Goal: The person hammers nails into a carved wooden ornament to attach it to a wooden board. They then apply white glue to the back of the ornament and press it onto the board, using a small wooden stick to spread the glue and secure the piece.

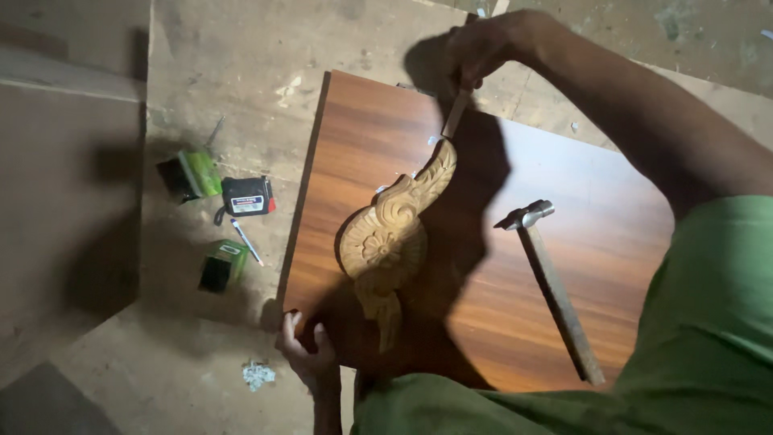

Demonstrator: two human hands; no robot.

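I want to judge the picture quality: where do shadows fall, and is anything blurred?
Head view: a dark shadow crosses the brown board and covers the lower part of the carved wood piece; the right hand with its thin tool is dim and slightly soft; the hammer is lit and sharp; no strong glare.

floor point(241, 64) | board point(354, 161) | tape measure point(247, 196) | 2 green boxes point(199, 174) | pen point(248, 242)

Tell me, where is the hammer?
The hammer lies on the brown wooden board, right of the carved wooden ornament, touched by neither hand.
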